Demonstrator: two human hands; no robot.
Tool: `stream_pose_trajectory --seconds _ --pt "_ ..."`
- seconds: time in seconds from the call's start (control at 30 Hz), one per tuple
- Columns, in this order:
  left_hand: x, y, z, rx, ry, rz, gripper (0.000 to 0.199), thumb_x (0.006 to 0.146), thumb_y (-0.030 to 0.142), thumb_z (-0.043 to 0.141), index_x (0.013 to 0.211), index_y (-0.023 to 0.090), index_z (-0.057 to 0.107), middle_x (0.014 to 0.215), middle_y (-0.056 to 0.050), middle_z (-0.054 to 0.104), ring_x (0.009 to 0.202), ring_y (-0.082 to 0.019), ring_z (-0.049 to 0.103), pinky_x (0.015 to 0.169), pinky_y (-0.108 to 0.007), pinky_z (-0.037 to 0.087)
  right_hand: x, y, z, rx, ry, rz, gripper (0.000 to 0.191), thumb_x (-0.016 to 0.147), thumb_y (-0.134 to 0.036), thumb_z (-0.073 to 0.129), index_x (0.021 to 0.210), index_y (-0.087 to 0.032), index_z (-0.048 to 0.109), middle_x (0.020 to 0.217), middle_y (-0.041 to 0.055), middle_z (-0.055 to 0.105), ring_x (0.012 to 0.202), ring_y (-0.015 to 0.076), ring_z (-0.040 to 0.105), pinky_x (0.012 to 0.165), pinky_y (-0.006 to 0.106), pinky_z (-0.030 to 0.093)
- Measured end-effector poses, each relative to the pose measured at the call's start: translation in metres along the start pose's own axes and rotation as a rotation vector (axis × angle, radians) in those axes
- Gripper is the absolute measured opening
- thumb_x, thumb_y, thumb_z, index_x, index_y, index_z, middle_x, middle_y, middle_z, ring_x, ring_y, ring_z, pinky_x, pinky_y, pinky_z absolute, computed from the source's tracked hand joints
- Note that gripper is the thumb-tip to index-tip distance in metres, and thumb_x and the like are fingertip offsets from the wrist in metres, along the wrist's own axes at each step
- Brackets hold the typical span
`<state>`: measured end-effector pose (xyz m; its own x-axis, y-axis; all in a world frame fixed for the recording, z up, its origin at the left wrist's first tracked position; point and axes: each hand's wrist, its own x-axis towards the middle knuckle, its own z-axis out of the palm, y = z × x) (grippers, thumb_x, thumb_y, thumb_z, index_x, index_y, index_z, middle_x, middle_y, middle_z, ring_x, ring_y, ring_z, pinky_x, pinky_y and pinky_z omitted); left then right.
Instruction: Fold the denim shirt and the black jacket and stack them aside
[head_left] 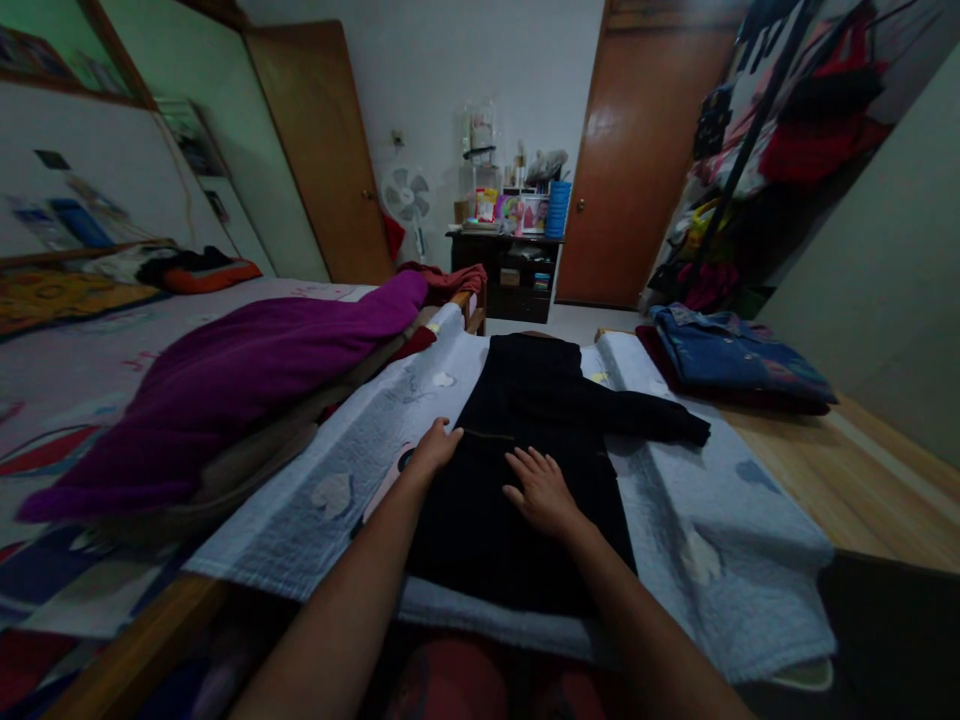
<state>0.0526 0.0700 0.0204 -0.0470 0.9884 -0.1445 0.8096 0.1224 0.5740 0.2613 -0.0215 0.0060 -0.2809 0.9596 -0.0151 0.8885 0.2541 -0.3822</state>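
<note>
A black long-sleeved garment [525, 520] lies on a pale grey-blue quilted cloth [720, 510], with one sleeve stretched out to the right. At the garment's left edge is my left hand [439, 443], its fingers closed on the black fabric. My right hand [541, 488] rests palm down on the middle of the garment, fingers apart. Partly covered by my left forearm, a pink item [390, 480] with a dark round spot sits beside the garment.
A purple blanket [247, 380] is heaped on the bed at the left. Folded denim clothing [735, 350] lies on a wooden surface [892, 480] at the right. Beyond stand a dark shelf [502, 290], a white fan [407, 195] and two wooden doors.
</note>
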Motion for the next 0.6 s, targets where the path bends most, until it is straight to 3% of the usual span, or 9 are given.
stream_pose_trajectory --seconds 0.17,0.27,0.33,0.37,0.43,0.5,0.6 --pt "-0.014 0.002 0.010 0.089 0.003 0.051 0.050 0.087 0.023 0.051 0.135 0.016 0.039 0.117 -0.015 0.065 0.108 -0.026 0.061 0.090 -0.036 0.044 -0.008 0.003 -0.002 0.096 0.045 -0.005 0.051 0.089 -0.037 0.048 0.136 -0.019 0.047 0.146 0.0108 0.043 0.138 0.0257 0.030 0.113 0.046 0.018" --pt "-0.038 0.010 0.022 0.297 0.177 0.132 0.047 0.088 0.019 0.045 0.136 0.016 0.041 0.128 -0.019 0.055 0.119 -0.032 0.052 0.097 -0.047 0.039 -0.025 0.017 -0.004 0.064 0.220 0.117 0.044 0.086 -0.030 0.051 0.128 -0.019 0.055 0.146 0.0117 0.040 0.139 0.0294 0.028 0.112 0.048 0.020" --pt "-0.057 0.019 0.030 0.355 0.285 0.265 0.047 0.088 0.017 0.045 0.134 0.017 0.044 0.142 -0.019 0.042 0.132 -0.034 0.038 0.107 -0.051 0.029 -0.039 0.029 -0.005 0.018 0.355 0.251 0.046 0.083 -0.028 0.052 0.127 -0.016 0.054 0.148 0.0150 0.036 0.139 0.0336 0.026 0.110 0.051 0.022" --pt "-0.066 0.023 0.034 0.341 0.278 0.354 0.046 0.087 0.017 0.046 0.134 0.017 0.046 0.146 -0.017 0.038 0.136 -0.033 0.032 0.111 -0.051 0.024 -0.047 0.036 -0.006 0.018 0.396 0.303 0.048 0.083 -0.027 0.052 0.129 -0.014 0.053 0.147 0.0173 0.036 0.137 0.0344 0.028 0.109 0.051 0.025" --pt "-0.086 0.033 0.040 0.255 0.119 0.551 0.045 0.090 0.024 0.046 0.134 0.019 0.046 0.148 -0.013 0.038 0.140 -0.029 0.026 0.115 -0.048 0.019 -0.060 0.048 -0.009 0.064 0.433 0.357 0.051 0.082 -0.026 0.050 0.131 -0.010 0.049 0.141 0.0205 0.041 0.132 0.0335 0.036 0.107 0.048 0.030" --pt "-0.103 0.042 0.044 0.145 -0.134 0.696 0.049 0.092 0.039 0.046 0.137 0.021 0.044 0.148 -0.010 0.039 0.141 -0.026 0.025 0.115 -0.046 0.021 -0.071 0.056 -0.013 0.146 0.451 0.368 0.051 0.082 -0.027 0.049 0.131 -0.010 0.048 0.135 0.0198 0.048 0.128 0.0314 0.042 0.106 0.046 0.033" --pt "-0.124 0.051 0.050 0.069 -0.402 0.770 0.081 0.077 0.065 0.057 0.144 0.023 0.036 0.152 -0.011 0.033 0.143 -0.032 0.019 0.114 -0.052 0.018 -0.080 0.058 -0.022 0.335 0.472 0.385 0.050 0.080 -0.031 0.054 0.127 -0.016 0.050 0.126 0.0144 0.055 0.120 0.0286 0.050 0.103 0.043 0.039"
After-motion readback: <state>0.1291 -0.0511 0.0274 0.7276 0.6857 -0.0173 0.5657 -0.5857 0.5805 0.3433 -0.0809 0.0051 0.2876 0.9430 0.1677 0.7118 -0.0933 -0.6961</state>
